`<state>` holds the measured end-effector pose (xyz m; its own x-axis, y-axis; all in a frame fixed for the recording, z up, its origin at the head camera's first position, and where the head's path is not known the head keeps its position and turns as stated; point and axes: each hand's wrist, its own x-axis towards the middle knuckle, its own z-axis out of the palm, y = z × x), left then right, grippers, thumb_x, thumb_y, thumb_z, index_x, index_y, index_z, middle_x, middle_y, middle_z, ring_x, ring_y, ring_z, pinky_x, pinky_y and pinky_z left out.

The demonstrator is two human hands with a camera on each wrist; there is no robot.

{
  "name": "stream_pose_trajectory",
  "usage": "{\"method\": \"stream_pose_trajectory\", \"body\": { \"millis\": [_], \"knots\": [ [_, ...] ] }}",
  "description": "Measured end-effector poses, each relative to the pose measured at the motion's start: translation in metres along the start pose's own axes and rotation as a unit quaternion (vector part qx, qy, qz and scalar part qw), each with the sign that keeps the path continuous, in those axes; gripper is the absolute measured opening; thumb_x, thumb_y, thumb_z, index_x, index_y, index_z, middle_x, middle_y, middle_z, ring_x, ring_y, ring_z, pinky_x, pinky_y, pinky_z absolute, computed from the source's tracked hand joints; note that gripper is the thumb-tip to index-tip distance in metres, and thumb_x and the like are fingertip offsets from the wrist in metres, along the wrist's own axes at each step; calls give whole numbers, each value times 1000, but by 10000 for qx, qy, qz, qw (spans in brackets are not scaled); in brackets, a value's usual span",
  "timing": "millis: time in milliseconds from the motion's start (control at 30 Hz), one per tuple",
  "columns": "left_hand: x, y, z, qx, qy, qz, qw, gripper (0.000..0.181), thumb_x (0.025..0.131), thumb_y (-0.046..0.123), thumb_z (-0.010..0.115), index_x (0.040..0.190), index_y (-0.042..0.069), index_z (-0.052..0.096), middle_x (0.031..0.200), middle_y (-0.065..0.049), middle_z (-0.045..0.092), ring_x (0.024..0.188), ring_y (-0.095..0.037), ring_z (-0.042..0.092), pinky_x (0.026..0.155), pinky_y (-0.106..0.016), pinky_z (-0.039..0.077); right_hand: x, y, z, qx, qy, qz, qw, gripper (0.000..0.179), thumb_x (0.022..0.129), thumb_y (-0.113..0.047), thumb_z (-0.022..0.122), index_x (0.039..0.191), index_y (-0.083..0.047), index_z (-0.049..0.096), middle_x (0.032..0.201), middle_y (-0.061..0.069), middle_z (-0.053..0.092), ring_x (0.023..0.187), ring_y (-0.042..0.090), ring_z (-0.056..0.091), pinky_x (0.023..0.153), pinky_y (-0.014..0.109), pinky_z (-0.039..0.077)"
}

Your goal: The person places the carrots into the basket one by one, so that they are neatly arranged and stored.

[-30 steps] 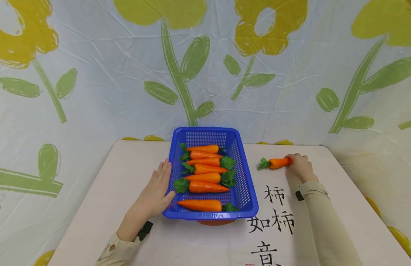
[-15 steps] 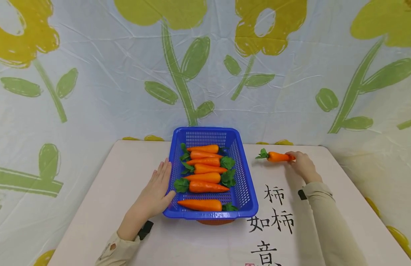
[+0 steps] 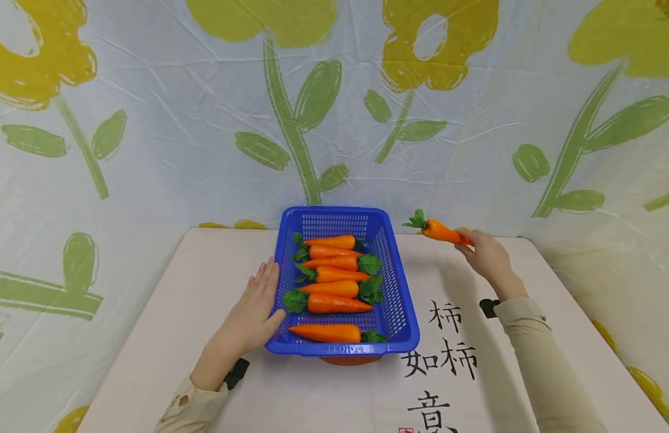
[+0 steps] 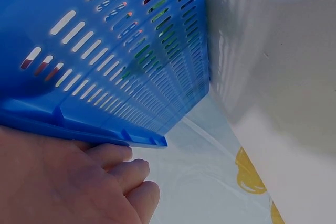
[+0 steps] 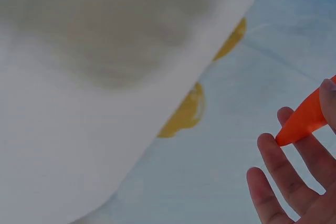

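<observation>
In the head view my right hand pinches a carrot by its narrow end, above the far right of the table, leafy top pointing left. The right wrist view shows the carrot's orange tip between thumb and fingers, the other fingers spread. A blue plastic basket with slotted walls stands mid-table. Several carrots with green leaves lie crosswise inside it. My left hand rests with straight fingers along the basket's left rim; the left wrist view shows this hand right at the rim.
The pale table has black brush characters on its right half. A reddish-brown round thing shows under the basket's near edge. Behind the table hangs a cloth printed with yellow flowers.
The carrot in my right hand has risen from the table, tilting leafy end up and shifting slightly left. My left hand and the basket have stayed in place.
</observation>
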<state>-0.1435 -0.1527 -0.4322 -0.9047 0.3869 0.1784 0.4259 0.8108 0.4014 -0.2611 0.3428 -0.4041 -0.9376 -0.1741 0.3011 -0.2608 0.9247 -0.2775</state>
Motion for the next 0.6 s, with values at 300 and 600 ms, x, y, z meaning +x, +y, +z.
{"method": "stream_pose_trajectory", "body": {
  "millis": [300, 600],
  "knots": [
    [0, 0, 0, -4, -4, 8, 10000, 81, 91, 16, 51, 155, -8, 8, 164, -23, 3, 150, -39, 4, 118, -58, 12, 2, -48, -26, 190, 130, -478, 9986, 37, 94, -16, 67, 129, -4, 62, 110, 22, 67, 94, 41, 62, 72, 57, 50],
    [0, 0, 0, -27, -29, -34, 10000, 82, 91, 17, 51, 155, -8, 7, 164, -22, 1, 151, -38, 3, 118, -57, 11, 1, -96, -46, 310, -89, -1012, 9943, 35, 94, -15, 67, 125, 0, 65, 103, 18, 69, 85, 33, 63, 66, 46, 52]
  ]
}}
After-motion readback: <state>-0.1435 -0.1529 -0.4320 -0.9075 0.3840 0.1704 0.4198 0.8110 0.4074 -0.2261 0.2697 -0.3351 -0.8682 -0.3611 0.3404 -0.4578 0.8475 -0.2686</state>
